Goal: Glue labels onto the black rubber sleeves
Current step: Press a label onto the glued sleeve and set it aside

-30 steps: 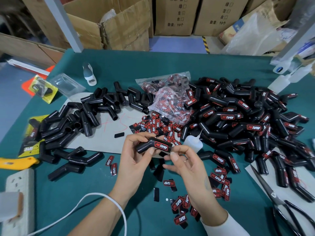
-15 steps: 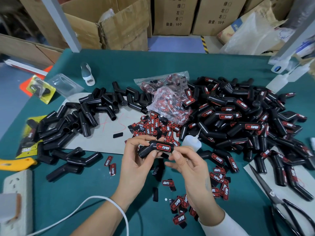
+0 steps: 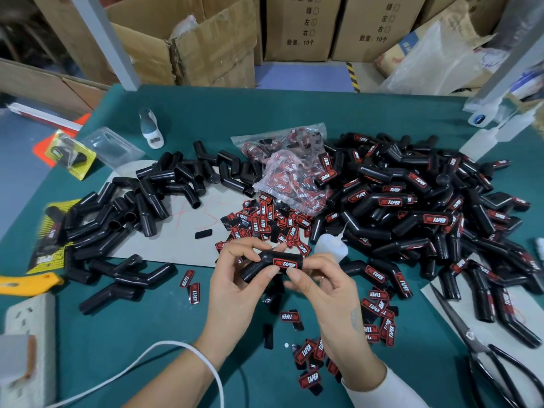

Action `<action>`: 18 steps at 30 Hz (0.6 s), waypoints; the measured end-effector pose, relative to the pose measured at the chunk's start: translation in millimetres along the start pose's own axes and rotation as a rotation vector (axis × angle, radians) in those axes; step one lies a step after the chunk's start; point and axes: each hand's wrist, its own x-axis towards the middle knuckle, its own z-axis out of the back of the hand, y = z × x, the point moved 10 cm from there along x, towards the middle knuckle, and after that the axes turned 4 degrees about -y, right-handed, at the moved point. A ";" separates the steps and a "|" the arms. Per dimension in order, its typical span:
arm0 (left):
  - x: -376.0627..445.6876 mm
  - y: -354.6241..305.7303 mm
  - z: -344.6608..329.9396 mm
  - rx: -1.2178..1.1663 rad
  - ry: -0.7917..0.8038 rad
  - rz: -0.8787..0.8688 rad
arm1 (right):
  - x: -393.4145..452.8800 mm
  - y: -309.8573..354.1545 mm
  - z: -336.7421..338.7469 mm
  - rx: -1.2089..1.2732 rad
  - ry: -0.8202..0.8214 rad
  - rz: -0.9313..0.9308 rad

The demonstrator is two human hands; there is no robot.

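Observation:
Above the green table, both hands hold one bent black rubber sleeve bearing a red and black label. My left hand grips its lower left end with thumb and fingers. My right hand pinches the labelled right end. Plain sleeves are heaped at the left, labelled sleeves at the right. Loose labels lie scattered just beyond my hands and others below my right hand. A small white glue bottle lies behind my right hand.
A clear bag of labels sits at the centre back. Scissors lie at the lower right, a power strip and white cable at the lower left. A yellow knife and cardboard sheet are on the left.
The sleeve has tilted slightly, its left end lower. My right hand's fingers have shifted up onto the labelled end.

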 end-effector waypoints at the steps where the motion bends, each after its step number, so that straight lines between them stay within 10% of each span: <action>1: 0.1 -0.3 0.2 -0.003 -0.004 0.002 | 0.0 -0.7 0.0 -0.001 0.001 -0.004; 18: 0.1 2.3 -0.7 -0.013 0.002 0.013 | -2.2 -4.3 3.1 0.051 -0.028 -0.055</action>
